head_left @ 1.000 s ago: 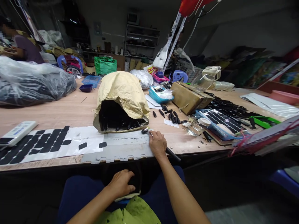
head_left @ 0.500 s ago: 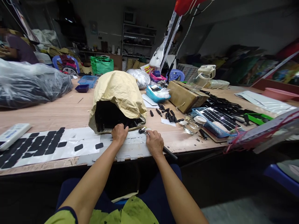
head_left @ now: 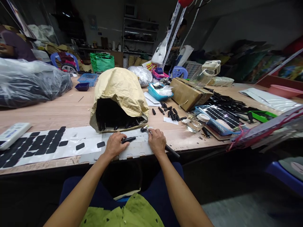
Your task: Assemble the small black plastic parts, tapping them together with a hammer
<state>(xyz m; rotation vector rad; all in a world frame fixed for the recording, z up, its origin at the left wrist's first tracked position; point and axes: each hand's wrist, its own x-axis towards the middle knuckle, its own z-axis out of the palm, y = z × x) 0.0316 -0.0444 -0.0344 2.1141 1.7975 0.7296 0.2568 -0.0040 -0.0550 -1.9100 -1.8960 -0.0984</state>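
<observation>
My left hand (head_left: 115,145) rests at the table edge, its fingers closed around one end of a short black handle-like piece (head_left: 129,139). My right hand (head_left: 157,141) is wrapped round the metal shaft of a small hammer (head_left: 172,150). The hammer's head lies to the left of the fingers, and its black grip sticks out to the right. Just beyond both hands a beige sack (head_left: 120,83) lies on its side with its mouth towards me; similar black pieces show inside. Under my hands is a pale, scuffed sheet (head_left: 137,150).
Black rounded stickers on a white sheet (head_left: 80,146) lie at left beside a white box (head_left: 14,134). Loose black pieces (head_left: 174,114), a clear jar (head_left: 195,126), a cardboard box (head_left: 188,93) and a blue basket (head_left: 216,123) stand at right. Two people are in the background.
My left hand has come back from the sack's mouth, down and to the left, with a black handle-like piece in it. The right hand with the hammer has hardly moved.
</observation>
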